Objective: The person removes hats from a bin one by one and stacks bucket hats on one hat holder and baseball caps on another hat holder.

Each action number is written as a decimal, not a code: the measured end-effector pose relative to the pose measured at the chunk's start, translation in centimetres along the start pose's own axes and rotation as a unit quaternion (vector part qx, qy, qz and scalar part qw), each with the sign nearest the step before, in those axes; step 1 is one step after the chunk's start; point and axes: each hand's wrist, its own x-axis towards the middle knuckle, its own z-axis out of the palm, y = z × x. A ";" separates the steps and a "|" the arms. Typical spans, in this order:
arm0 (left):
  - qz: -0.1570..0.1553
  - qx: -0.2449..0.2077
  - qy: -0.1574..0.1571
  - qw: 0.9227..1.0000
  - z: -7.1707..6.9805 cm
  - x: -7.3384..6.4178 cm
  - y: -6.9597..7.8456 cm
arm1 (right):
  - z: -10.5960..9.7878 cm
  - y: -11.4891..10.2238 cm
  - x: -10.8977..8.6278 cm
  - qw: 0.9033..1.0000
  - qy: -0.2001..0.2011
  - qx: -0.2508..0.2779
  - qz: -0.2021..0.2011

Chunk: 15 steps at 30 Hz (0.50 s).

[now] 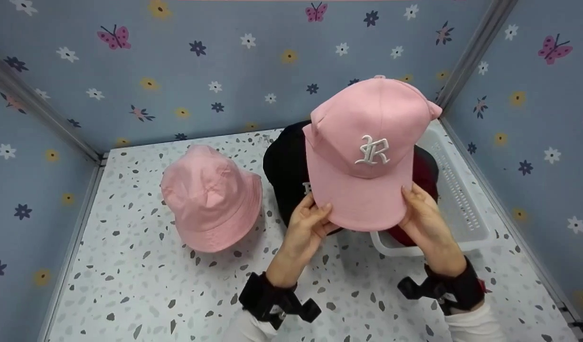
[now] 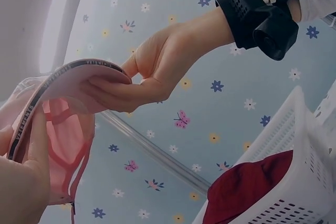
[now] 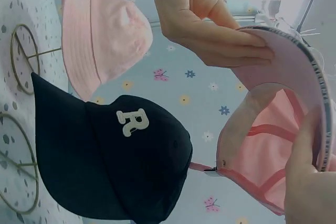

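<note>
Both hands hold a pink baseball cap (image 1: 374, 123) up by its brim, its white embroidered R facing me. On the brim's left edge, the thumb and fingers of my left hand (image 1: 303, 230) pinch it; my right hand (image 1: 429, 223) pinches the right edge. The pink inside of the cap (image 3: 262, 145) and printed tape along the brim edge show in the right wrist view. Behind it, partly hidden in the head view, is a black cap (image 1: 284, 166) with a white R. To the left stands a pink bucket hat (image 1: 206, 194).
A white perforated basket (image 1: 479, 232) at the right contains a dark red fabric item (image 2: 247, 187). Round wire stand bases (image 3: 23, 59) show under the bucket hat and black cap. Flower-patterned walls (image 1: 244, 61) enclose the speckled table (image 1: 144, 294) at the back and sides.
</note>
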 end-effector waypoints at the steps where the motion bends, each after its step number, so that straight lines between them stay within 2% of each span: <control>1: -0.003 0.004 -0.003 1.000 0.0 0.0 0.2 | 0.0 0.0 0.1 1.000 -0.010 0.009 -0.004; 7: -0.023 0.041 -0.016 0.999 0.3 0.5 2.2 | -0.1 0.2 0.4 0.998 -0.042 0.041 -0.011; 12: -0.040 0.063 0.007 0.997 0.8 1.9 5.1 | 0.1 0.1 0.5 0.998 -0.045 0.038 -0.015; 15: -0.066 0.066 0.027 0.995 1.2 3.0 7.0 | 0.1 0.0 0.7 0.998 -0.045 0.037 -0.015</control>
